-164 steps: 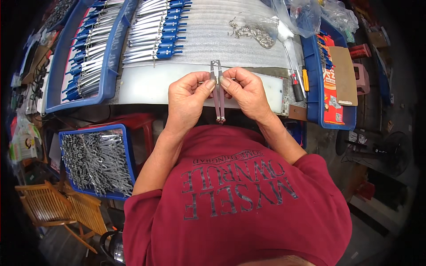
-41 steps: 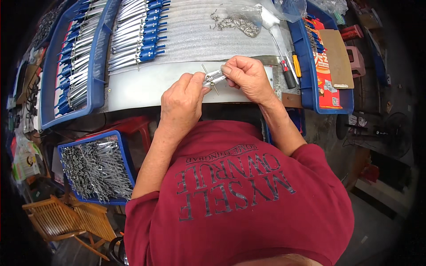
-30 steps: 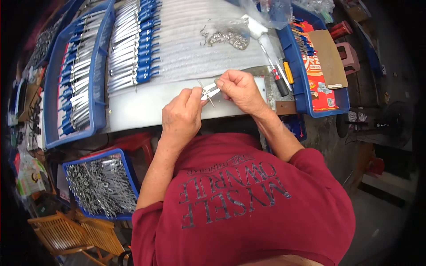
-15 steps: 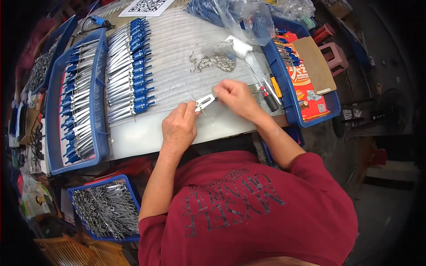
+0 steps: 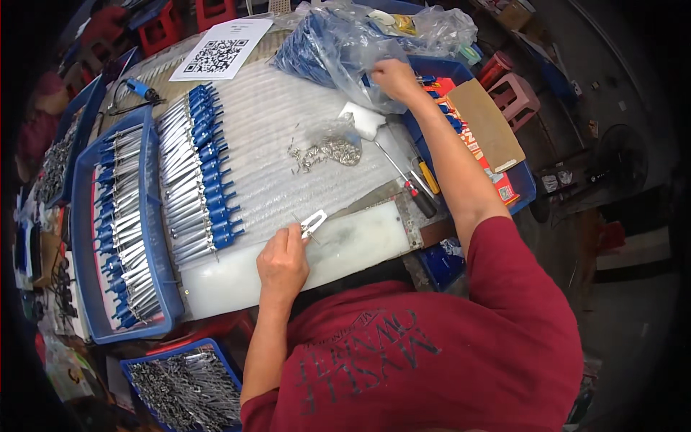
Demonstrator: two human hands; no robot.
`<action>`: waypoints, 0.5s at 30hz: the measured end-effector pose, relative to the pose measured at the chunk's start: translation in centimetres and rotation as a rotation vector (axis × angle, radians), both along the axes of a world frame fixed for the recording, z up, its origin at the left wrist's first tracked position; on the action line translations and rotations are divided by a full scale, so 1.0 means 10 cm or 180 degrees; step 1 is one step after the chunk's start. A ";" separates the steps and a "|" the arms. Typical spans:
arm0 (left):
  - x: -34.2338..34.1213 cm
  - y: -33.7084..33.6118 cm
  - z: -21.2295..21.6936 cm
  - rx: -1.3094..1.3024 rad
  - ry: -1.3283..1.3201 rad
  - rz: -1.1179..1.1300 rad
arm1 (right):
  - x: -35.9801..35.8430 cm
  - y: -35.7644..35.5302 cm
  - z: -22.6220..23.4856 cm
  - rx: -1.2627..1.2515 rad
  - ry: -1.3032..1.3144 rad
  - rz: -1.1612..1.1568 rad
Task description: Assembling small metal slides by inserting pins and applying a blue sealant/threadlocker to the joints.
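Note:
My left hand [image 5: 282, 263] rests on the white work board [image 5: 338, 252] and pinches a small silver metal tool part [image 5: 314, 223] by its near end. My right hand [image 5: 392, 78] is stretched far forward to a clear plastic bag of blue handles [image 5: 327, 50]; its fingers are curled at the bag's edge, and what they grip is hidden. A row of finished tools with blue handles [image 5: 201, 180] lies on the ribbed white mat [image 5: 288, 144] left of my left hand. A small heap of loose metal bits [image 5: 327, 151] sits mid-mat.
A blue tray [image 5: 108, 223] full of blue-handled tools stands at the left. Another blue bin of metal parts [image 5: 191, 389] sits below the table edge. Screwdrivers [image 5: 414, 187] lie right of the mat, beside a blue crate with a cardboard sheet [image 5: 489, 122]. Stools stand behind.
My right hand let go of the metal part and reached far forward to the plastic bag. My left hand stayed near the board's edge with the part. The view tilted up the table.

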State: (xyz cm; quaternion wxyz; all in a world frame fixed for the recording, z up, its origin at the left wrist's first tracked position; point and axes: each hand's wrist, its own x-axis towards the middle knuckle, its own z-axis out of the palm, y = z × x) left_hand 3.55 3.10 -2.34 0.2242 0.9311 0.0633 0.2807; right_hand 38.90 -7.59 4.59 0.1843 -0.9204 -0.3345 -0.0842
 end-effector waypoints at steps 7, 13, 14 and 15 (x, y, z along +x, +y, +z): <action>0.03 0.00 0.02 0.0020 0.0086 -0.0032 | 0.46 0.22 -0.55 -0.0469 0.0030 0.0145; 0.03 0.00 0.01 0.0084 0.0136 -0.0035 | 0.45 0.48 -0.64 0.0146 0.0481 0.0055; 0.03 0.00 0.00 0.0108 0.0131 -0.0032 | 0.48 0.50 -0.66 0.0165 0.0475 0.0060; 0.03 0.00 0.00 0.0129 0.0132 -0.0025 | 0.50 0.52 -0.70 0.0211 0.0509 0.0144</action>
